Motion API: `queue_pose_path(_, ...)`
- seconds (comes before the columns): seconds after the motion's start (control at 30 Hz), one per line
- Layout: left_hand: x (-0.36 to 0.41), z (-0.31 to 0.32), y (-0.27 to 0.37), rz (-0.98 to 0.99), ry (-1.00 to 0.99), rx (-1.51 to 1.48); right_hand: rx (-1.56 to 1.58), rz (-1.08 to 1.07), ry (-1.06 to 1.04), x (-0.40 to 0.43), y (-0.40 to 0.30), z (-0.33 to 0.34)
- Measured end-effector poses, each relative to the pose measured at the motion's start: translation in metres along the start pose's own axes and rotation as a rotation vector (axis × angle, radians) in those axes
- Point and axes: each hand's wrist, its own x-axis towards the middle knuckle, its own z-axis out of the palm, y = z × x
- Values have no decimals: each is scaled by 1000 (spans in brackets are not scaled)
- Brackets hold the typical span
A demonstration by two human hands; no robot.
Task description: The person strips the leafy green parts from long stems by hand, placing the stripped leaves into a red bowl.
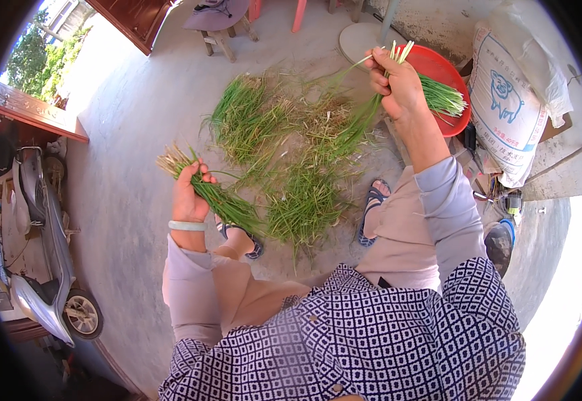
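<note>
My left hand (192, 193) grips a bundle of uncleaned green stalks (226, 203), likely garlic chives, with dry brownish root ends poking out past the thumb. Out to the upper right, my right hand (396, 82) is closed around a smaller bunch of stalks with pale, clean ends (400, 51). One stalk is pinched at its fingertips, and long green leaves trail below that hand. Behind the right wrist, a red plastic basin (459, 125) holds a neat bunch of chives (441, 95) with white ends. My right hand and forearm hide part of the basin.
Heaps of green stalks (303, 205) and a tangled pile (238, 118) lie on the concrete floor between my sandalled feet. A white woven sack (506, 108) with a pig picture leans at right. A wooden stool (218, 42) bearing a hat stands ahead; a scooter (45, 240) is at left.
</note>
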Motion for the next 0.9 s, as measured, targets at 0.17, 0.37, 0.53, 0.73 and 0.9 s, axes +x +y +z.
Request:
queue_pose_path(0.17, -4, 9, 0, 114, 56, -80, -108, 117, -122, -12, 9, 12)
queue_pose_path(0.37, -16, 64, -25, -2, -76, 57, -191, 261, -321, -37, 31, 48)
queue_pose_path(0.53, -23, 100, -37, -57, -221, 183, -254, 367, -418, -49, 47, 68)
queue_pose_path(0.73, -20, 105, -41, -92, -301, 231, -279, 374, -448, -55, 59, 77)
queue_pose_path(0.9, -21, 105, -44, -64, -268, 224, -207, 377, -429, -52, 55, 74)
